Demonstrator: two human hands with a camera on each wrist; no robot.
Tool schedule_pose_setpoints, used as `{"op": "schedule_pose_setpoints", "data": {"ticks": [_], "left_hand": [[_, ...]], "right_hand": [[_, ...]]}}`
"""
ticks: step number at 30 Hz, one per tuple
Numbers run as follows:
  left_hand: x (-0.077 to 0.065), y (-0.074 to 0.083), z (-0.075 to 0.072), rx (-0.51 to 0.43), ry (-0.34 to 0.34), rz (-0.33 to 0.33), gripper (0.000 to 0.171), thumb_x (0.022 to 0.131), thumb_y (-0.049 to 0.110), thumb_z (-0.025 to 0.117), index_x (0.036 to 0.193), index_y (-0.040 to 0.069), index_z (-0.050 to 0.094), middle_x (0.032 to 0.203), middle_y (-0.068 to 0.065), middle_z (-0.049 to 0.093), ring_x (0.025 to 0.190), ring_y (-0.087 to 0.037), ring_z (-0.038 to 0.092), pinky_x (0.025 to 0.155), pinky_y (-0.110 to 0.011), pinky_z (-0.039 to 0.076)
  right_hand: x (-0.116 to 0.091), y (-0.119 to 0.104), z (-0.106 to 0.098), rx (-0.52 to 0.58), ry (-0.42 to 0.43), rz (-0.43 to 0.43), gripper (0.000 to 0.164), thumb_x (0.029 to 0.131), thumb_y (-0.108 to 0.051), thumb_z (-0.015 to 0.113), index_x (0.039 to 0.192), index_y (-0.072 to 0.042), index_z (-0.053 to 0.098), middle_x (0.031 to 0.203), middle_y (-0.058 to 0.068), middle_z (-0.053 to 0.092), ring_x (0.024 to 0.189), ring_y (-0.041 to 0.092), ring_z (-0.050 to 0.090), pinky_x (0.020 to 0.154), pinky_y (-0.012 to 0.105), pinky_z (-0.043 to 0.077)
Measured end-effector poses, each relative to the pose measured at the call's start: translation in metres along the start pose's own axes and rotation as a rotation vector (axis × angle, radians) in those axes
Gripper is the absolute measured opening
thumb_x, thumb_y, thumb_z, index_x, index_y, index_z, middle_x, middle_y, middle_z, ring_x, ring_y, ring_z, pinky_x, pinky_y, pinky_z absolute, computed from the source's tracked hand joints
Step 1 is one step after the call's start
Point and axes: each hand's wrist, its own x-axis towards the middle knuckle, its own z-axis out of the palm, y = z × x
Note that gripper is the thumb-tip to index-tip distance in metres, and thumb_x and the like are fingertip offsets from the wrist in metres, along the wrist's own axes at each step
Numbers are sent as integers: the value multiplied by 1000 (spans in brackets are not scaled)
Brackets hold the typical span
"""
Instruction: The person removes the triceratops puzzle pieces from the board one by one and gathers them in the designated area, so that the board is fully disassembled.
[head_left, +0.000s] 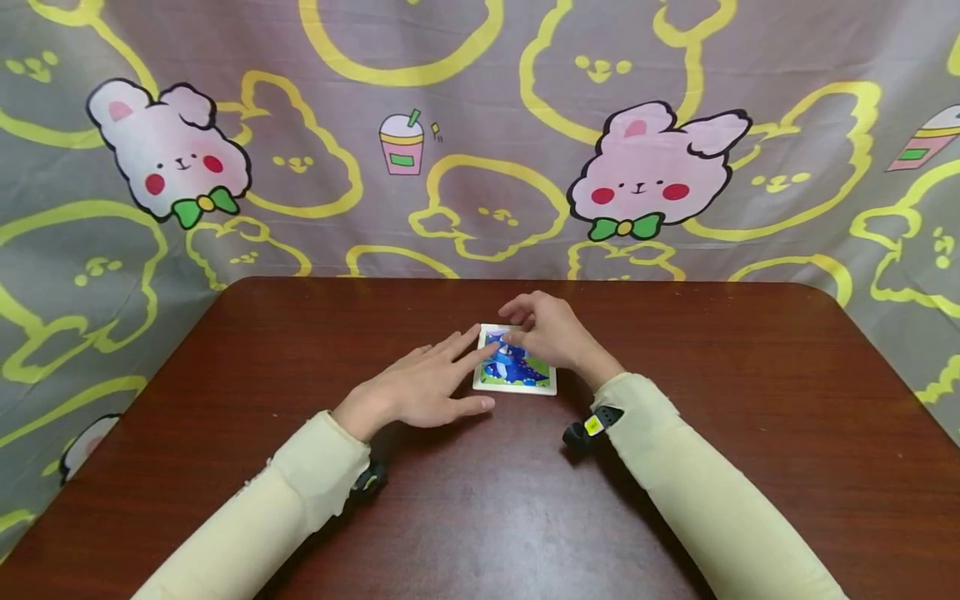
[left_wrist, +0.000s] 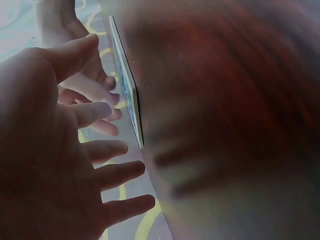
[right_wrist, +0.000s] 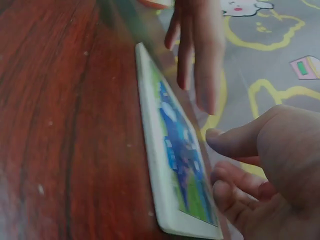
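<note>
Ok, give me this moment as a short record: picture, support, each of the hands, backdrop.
Picture: white-framed picture, blue cartoon creature, lying flat
Support: dark reddish-brown table
Left hand: fingers straight and spread, reaching over the picture's left edge, holding nothing
Right hand: fingers loosely curled, above the picture's far right part, holding nothing
Backdrop: patterned cloth with rabbits and yellow outlines

head: fwd+down over tbl | L/R wrist: close, low, tilted | all share pic panel
</note>
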Motion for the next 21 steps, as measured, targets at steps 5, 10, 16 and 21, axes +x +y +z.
{"op": "schedule_pose_setpoints", "data": {"ticks": [5,10,16,21], "left_hand": [[5,5,1,6,-12,10,83,106,61,53,172,36,10,182,-6,0,168,-35,11,130,-64,23],[7,5,1,20,-29,5,84,105,59,57,172,34,14,182,-8,4,167,-35,12,130,-63,25],[6,6,0,24,-58,-11,83,104,57,61,171,29,21,181,-8,6,168,-34,12,129,-63,26],[5,6,0,25,-82,-35,83,103,56,63,171,28,23,182,-7,3,168,-34,9,130,-62,25]], "right_hand": [[4,1,5,-48,-20,40,22,95,-14,77,116,-9,77,116,13,68,107,29,66,97,45,57],[4,1,6,-68,-26,41,18,94,-14,77,112,-9,80,115,13,66,105,29,66,94,44,57],[4,-1,7,-91,-29,42,18,97,-19,78,113,-11,80,115,11,65,105,28,65,92,43,57],[5,-3,9,-85,-35,56,19,98,-19,77,115,-11,82,118,11,64,107,29,66,93,43,58]]}}
